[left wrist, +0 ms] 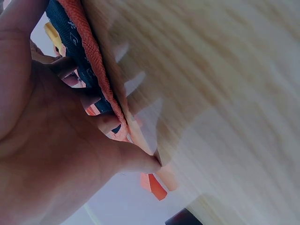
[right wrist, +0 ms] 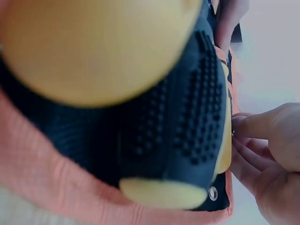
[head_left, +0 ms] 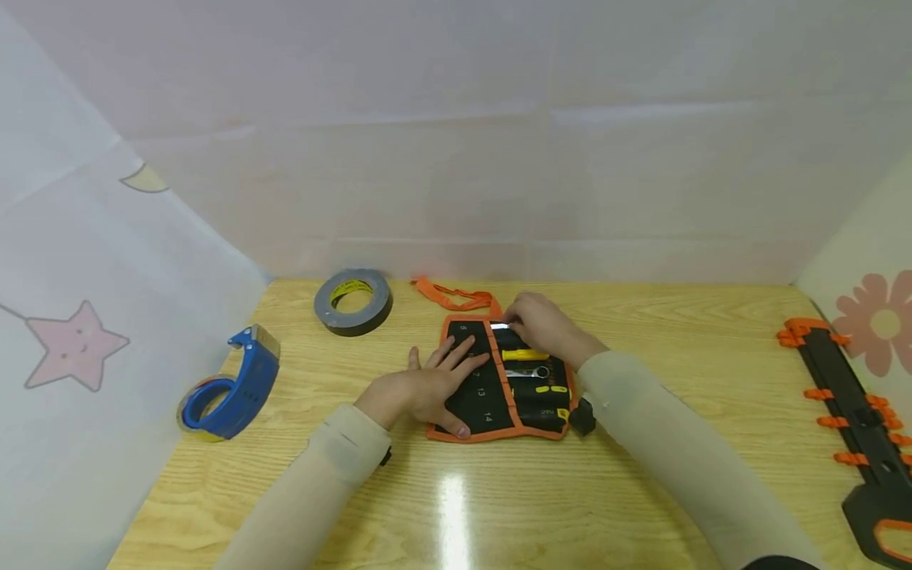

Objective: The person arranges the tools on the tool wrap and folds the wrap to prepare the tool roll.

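Observation:
A black tool pouch (head_left: 479, 412) with orange edging lies spread on the table, numbers printed down its left half. My left hand (head_left: 431, 389) rests on that half with fingers spread and straight; the left wrist view shows its palm (left wrist: 61, 140) beside the orange edge. At the pouch's top slot, my right hand (head_left: 541, 321) pinches a shiny metal tool (head_left: 500, 325), mostly hidden by the fingers. Below it sit a yellow-handled tool (head_left: 523, 355), a silver wrench (head_left: 527, 372) and black-and-yellow handles (head_left: 541, 401). A textured black grip (right wrist: 199, 103) looms close in the right wrist view.
A grey tape roll (head_left: 353, 302) lies behind left, and a blue tape dispenser (head_left: 249, 388) farther left. An orange strap (head_left: 456, 299) trails behind the pouch. A long black tool with orange clips (head_left: 848, 396) lies along the right edge. Fabric walls stand behind and at both sides.

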`<state>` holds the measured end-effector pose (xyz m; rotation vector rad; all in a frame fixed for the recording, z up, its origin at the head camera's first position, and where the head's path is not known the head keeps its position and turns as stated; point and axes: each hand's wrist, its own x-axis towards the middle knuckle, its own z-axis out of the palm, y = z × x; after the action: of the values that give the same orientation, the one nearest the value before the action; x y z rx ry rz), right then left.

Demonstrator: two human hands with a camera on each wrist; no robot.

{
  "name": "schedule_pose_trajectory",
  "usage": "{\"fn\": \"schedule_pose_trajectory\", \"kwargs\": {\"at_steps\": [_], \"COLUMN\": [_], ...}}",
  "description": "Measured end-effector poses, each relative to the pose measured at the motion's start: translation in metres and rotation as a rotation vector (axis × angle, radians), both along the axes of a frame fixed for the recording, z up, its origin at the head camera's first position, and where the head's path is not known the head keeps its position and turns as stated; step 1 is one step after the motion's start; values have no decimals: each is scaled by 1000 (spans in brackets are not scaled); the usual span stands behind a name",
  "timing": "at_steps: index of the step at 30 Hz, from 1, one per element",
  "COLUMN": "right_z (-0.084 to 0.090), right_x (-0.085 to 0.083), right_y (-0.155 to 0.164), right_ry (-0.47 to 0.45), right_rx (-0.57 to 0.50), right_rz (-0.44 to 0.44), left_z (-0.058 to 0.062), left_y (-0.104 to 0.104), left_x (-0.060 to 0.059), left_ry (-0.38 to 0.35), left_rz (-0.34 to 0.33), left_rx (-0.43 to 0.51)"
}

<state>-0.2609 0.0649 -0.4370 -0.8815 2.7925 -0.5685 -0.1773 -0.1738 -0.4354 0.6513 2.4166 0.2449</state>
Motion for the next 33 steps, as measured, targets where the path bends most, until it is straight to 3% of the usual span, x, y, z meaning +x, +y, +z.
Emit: {"fn": "schedule_pose_trajectory", "kwargs": {"at_steps": [3,9,16,25,33], "right_z": [-2,-2,1,-5,-8], "right_x": [1,14,52,104,128], "right_y": [7,33,70,95,96], "right_ry": [-15,-48,-77,-9,-12], "right_rx": [-30,-122,-236,-342,-387], "right_rz": [0,-41,-47,14,101], "left_z": [6,8,7,7,10], "left_y": [2,1,-4,-16,-20], "left_x": [2,4,13,27,43], "left_ry": [-8,14,82,116,221], "left_rz": [3,0,-33,-77,-147], "left_rx": [-6,-3,39,145,193]}}
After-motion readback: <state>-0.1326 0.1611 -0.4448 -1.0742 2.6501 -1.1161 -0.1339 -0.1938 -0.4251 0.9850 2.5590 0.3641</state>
